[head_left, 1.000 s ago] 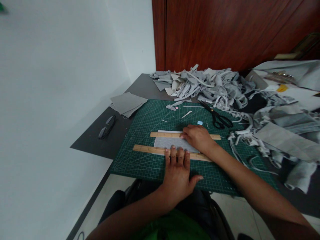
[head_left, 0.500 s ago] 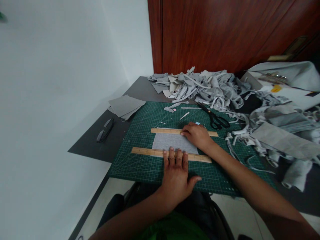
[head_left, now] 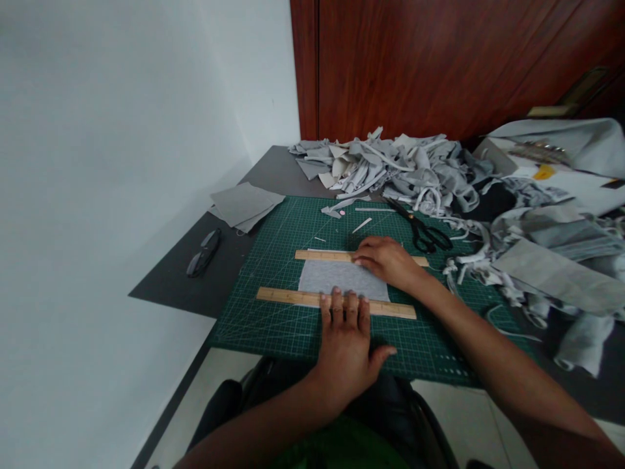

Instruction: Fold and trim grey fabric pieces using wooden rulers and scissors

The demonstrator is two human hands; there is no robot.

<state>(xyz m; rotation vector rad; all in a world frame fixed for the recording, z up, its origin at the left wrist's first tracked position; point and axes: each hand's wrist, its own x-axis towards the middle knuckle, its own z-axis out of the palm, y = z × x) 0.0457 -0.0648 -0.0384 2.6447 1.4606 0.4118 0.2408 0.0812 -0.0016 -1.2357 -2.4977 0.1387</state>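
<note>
A piece of light grey fabric (head_left: pixel 327 277) lies flat on the green cutting mat (head_left: pixel 273 332), with a wooden ruler across each of its long edges. My left hand (head_left: pixel 346 345) rests palm down, its fingers stretched out and pressing on the near wooden ruler (head_left: pixel 283 296); the thumb points right. At the far wooden ruler (head_left: pixel 322 255), my right hand (head_left: pixel 388 262) is closed, thumb and fingers bent about the strip. My right hand covers part of that ruler and the fabric's far right corner.
Black scissors (head_left: pixel 424 234) lie beyond my right hand, near thin fabric offcuts (head_left: pixel 362 225). A heap of grey scraps (head_left: pixel 385 163) runs along the back, with more cloth (head_left: pixel 556 273) at right. Stacked grey fabric pieces (head_left: pixel 247 203) and eyeglasses (head_left: pixel 204 253) sit at left.
The view has shifted very slightly. Both hands stay at their rulers; a small pale thing beside my right hand's knuckles is now out of sight.
</note>
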